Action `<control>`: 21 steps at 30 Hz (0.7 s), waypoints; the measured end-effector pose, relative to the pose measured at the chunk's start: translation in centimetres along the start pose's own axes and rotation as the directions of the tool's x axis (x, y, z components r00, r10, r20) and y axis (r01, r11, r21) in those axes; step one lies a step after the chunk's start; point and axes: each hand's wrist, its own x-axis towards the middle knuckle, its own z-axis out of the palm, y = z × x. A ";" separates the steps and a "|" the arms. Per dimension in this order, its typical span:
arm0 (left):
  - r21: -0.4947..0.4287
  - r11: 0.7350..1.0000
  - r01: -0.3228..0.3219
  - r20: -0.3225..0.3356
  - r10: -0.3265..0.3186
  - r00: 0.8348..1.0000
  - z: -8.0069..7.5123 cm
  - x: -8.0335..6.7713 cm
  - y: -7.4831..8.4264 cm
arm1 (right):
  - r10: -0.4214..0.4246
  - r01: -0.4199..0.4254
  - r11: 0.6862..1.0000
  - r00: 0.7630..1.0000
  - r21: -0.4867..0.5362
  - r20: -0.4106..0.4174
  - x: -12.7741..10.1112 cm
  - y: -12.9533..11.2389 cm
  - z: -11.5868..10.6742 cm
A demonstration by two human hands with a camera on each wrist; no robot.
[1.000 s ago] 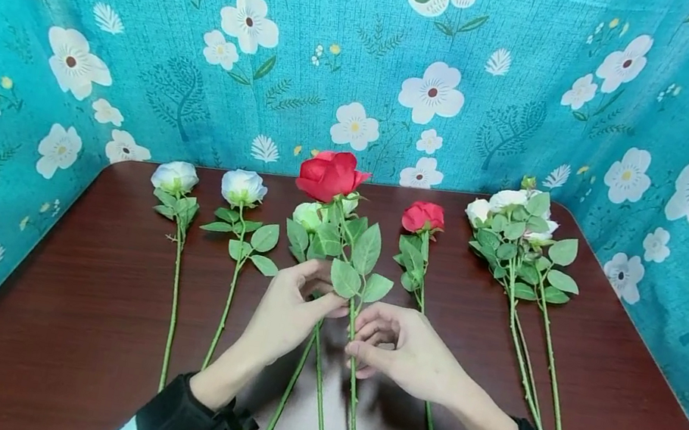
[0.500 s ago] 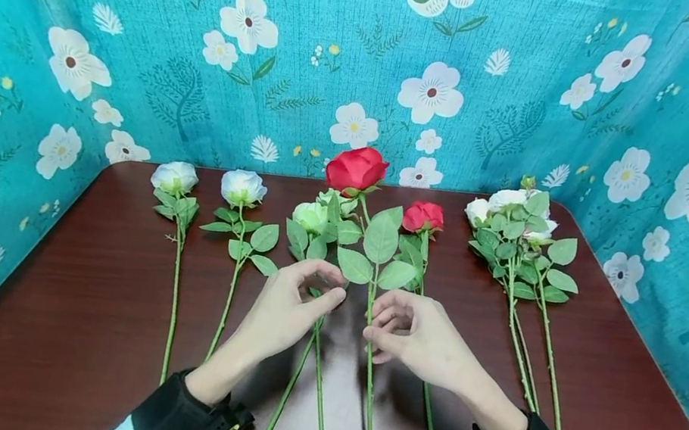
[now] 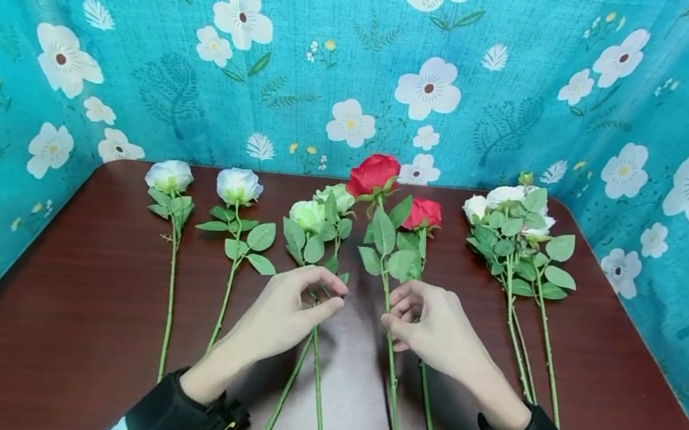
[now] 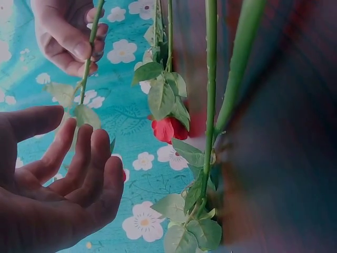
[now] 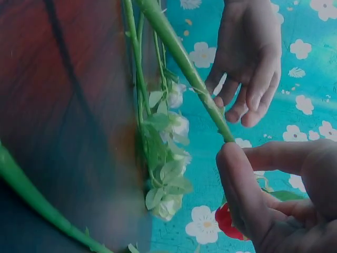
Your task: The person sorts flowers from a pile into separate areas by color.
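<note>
My right hand (image 3: 397, 318) pinches the green stem (image 3: 392, 366) of a red rose (image 3: 374, 173) between thumb and fingers; the right wrist view shows my thumb (image 5: 238, 174) on the stem. The bloom stands just above a second red rose (image 3: 425, 214) lying on the dark wooden table (image 3: 95, 294). My left hand (image 3: 333, 299) hovers over the stems of two pale green roses (image 3: 310, 214). Its fingers (image 4: 84, 163) are loosely curved and hold nothing.
Two single white roses (image 3: 168, 175) (image 3: 239, 186) lie at the left of the table, and a bunch of white roses (image 3: 512, 206) at the right. A teal flowered curtain (image 3: 372, 58) closes in the back and both sides.
My right hand has carried the red rose to the right, away from the left hand, until its bloom is beside the other red rose. The left hand has barely moved.
</note>
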 end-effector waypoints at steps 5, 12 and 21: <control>0.027 0.999 -0.018 0.024 0.017 1.000 -0.4 0.0 -0.2 | -0.001 0.000 0.998 1.000 -0.056 -0.028 0.3 0.0 -0.9; 0.081 0.997 0.014 0.043 -0.017 0.999 -1.1 0.1 -0.2 | -0.027 0.017 0.983 0.998 -0.185 -0.048 0.5 0.5 -2.4; 0.160 0.987 0.014 0.104 -0.031 0.994 -1.3 0.0 -0.2 | -0.034 -0.002 0.913 0.996 -0.407 -0.082 0.9 1.3 -3.0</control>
